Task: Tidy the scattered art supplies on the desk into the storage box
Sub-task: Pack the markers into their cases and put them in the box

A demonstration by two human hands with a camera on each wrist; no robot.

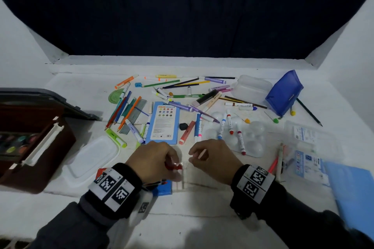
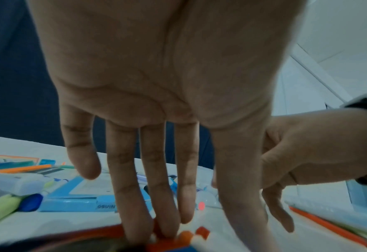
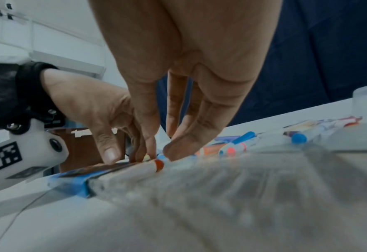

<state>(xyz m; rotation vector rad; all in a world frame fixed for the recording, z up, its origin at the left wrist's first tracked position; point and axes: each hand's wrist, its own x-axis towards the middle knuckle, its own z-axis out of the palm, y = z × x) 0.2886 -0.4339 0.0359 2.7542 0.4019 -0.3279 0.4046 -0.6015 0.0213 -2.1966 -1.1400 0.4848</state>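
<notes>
White desk (image 1: 202,208), near edge, centre: both hands work side by side over a clear-fronted marker pack with a blue end (image 3: 70,184), which lies flat just inside that edge. The left hand (image 1: 151,159) points down with its fingers (image 2: 135,196) nearly straight, their tips pressing on red-capped markers (image 1: 174,167) at the pack's mouth; nothing is gripped. The right hand (image 1: 212,157) sits just beside it, thumb and forefinger drawn close together at the red end of a white marker (image 3: 143,170) lying in the pack; the wrist view is blurred here, so whether they actually pinch it cannot be told.

Storage box (image 1: 30,147): brown, lid raised, at the left edge of the desk, with round paint pans visible inside. A clear lid (image 1: 93,157) lies between the box and the left hand.

Remaining supplies lie loose across the middle and far part of the desk: a blue colour-pencil pack (image 1: 164,121), pencils, markers, a green protractor (image 1: 116,96), a black eraser (image 1: 183,126), a clear palette (image 1: 249,137) and a blue pouch (image 1: 285,91) toward the far right corner.
</notes>
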